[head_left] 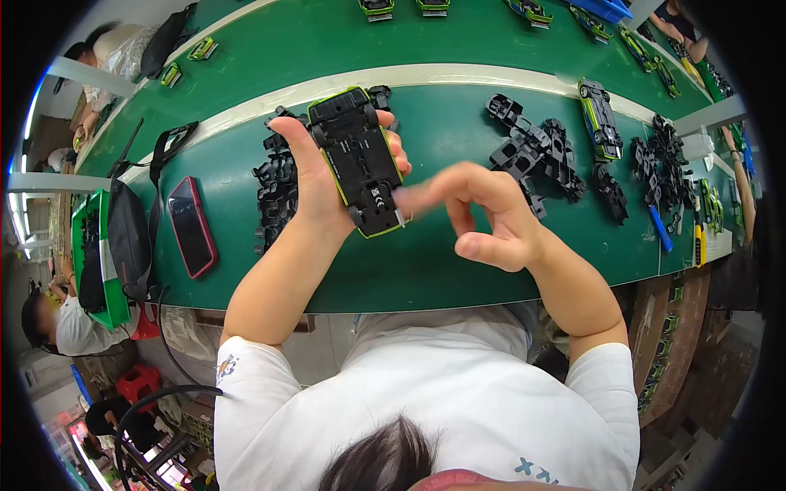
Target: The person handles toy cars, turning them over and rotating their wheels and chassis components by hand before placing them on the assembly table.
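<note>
A toy car (356, 159) rests upside down in my left hand (315, 180), its black underside facing me and a green edge showing round it. The thumb lies along one side and the fingertips curl over the other. My right hand (491, 209) is beside the car's lower end, index finger stretched toward it and blurred, the other fingers bent. Whether that fingertip touches the car I cannot tell. Black plastic car parts (277, 192) lie in a heap behind my left hand. More black parts (536, 155) are piled beyond my right hand.
A red-cased phone (192, 227) and a black bag (131, 233) lie at the left, by a green bin (116, 270). Another toy car (601, 120) sits at the right, near a blue-handled tool (660, 230). Several cars stand across the white strip (458, 75). Other people sit around.
</note>
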The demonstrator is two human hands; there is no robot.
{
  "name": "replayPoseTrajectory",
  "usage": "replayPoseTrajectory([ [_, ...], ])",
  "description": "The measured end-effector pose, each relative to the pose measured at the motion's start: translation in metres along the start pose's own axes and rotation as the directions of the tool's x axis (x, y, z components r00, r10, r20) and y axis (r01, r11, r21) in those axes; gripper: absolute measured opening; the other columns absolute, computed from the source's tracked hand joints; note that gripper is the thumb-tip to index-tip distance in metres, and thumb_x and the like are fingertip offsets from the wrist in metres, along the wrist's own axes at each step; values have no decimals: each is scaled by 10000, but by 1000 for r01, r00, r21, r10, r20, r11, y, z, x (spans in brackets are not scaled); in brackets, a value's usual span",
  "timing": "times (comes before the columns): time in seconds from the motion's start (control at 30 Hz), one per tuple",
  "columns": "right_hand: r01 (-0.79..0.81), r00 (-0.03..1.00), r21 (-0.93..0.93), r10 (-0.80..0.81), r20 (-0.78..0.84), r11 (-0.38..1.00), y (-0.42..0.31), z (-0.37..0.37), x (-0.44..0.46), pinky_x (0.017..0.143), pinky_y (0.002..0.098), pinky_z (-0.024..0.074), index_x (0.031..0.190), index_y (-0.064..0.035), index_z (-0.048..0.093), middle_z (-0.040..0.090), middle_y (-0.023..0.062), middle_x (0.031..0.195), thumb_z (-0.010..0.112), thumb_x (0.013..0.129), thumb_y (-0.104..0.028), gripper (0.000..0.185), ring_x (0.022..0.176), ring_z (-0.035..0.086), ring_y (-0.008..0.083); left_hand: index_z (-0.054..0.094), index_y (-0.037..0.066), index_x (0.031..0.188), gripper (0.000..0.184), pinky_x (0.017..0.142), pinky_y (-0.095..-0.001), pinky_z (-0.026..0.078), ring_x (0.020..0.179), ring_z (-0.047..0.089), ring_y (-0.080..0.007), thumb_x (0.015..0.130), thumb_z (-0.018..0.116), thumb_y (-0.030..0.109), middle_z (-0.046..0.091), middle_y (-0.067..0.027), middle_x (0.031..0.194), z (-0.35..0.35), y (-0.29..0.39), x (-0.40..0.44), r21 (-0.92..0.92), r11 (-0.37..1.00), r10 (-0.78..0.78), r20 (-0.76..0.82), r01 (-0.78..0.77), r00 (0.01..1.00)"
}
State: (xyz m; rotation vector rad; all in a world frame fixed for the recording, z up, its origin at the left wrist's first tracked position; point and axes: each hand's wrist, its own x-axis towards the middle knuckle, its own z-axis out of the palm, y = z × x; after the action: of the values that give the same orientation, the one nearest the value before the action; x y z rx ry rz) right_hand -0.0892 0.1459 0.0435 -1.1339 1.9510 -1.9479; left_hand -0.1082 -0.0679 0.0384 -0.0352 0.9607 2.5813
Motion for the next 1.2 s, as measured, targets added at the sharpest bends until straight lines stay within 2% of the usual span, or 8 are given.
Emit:
replayPoseTrajectory([
  [0.2, 29, 997, 251, -10, -77, 968, -1, 1, -1, 510, 215, 399, 1014, -43, 583, 652, 42, 818, 644, 797, -267, 318, 539, 477, 68, 525, -7, 1103, 1063, 757, -366, 482, 755, 563, -202, 616, 362, 923, 585, -91, 839, -3, 6, 0, 76, 995, 74, -22, -72, 997],
  [0.4, -193, 980, 199, 197, 2, 961, -13, -5, -3, 492, 241, 404, 816, -57, 633, 587, 9, 579, 623, 861, -161, 113, 536, 524, 56, 490, -49, 1174, 1105, 682, -323, 381, 690, 401, -171, 590, 492, 889, 468, -42, 795, -12, 6, 3, -32, 994, 106, -23, -106, 994],
  [0.5, 108, 979, -67, -118, -166, 992, -48, -7, -8, 453, 276, 387, 774, -47, 629, 561, 14, 612, 618, 861, -151, 135, 519, 521, 101, 491, -18, 1178, 1012, 720, -332, 405, 722, 459, -173, 646, 516, 842, 483, -51, 805, -6, 0, 7, -6, 993, 120, 7, -120, 993],
  [0.6, 437, 848, -432, -522, -95, 789, -92, -6, -12, 414, 294, 337, 752, -77, 610, 543, -7, 636, 648, 809, -107, 75, 539, 513, 153, 484, -10, 1190, 938, 754, -325, 430, 775, 522, -178, 713, 511, 797, 516, -67, 846, -15, -4, 5, 38, 994, 102, 75, -105, 992],
  [0.77, 366, 835, -791, -548, 46, 491, -146, -14, -35, 401, 289, 340, 648, -117, 510, 550, -7, 701, 668, 636, -33, 179, 566, 488, 147, 464, -19, 1215, 930, 773, -320, 450, 791, 546, -183, 726, 544, 767, 529, -77, 860, -16, -8, 3, 69, 995, 62, 71, -67, 996],
  [0.83, 519, 672, -830, -698, 249, 204, -137, -28, -28, 405, 241, 331, 653, -79, 538, 587, 26, 794, 604, 752, -9, 139, 621, 538, 157, 455, -25, 1218, 938, 773, -323, 459, 780, 555, -185, 717, 570, 759, 532, -85, 862, -17, -9, 3, 83, 994, 65, 62, -70, 996],
  [1.03, 28, 463, -962, -857, -228, 271, -142, 20, -21, 405, 209, 307, 692, -88, 638, 611, -9, 768, 636, 774, -55, 88, 601, 527, 124, 449, -28, 1217, 953, 774, -320, 461, 773, 558, -180, 708, 575, 767, 531, -82, 846, -15, -10, 1, 97, 994, 54, 16, -56, 998],
  [1.2, -3, 802, -970, -579, -147, 242, -192, 0, -48, 435, 267, 258, 728, -101, 676, 578, -25, 684, 697, 730, -157, 60, 618, 459, 127, 425, -25, 1243, 907, 810, -298, 421, 819, 507, -165, 744, 590, 714, 502, -68, 902, -23, -7, 2, 64, 998, 9, 173, -21, 985],
])
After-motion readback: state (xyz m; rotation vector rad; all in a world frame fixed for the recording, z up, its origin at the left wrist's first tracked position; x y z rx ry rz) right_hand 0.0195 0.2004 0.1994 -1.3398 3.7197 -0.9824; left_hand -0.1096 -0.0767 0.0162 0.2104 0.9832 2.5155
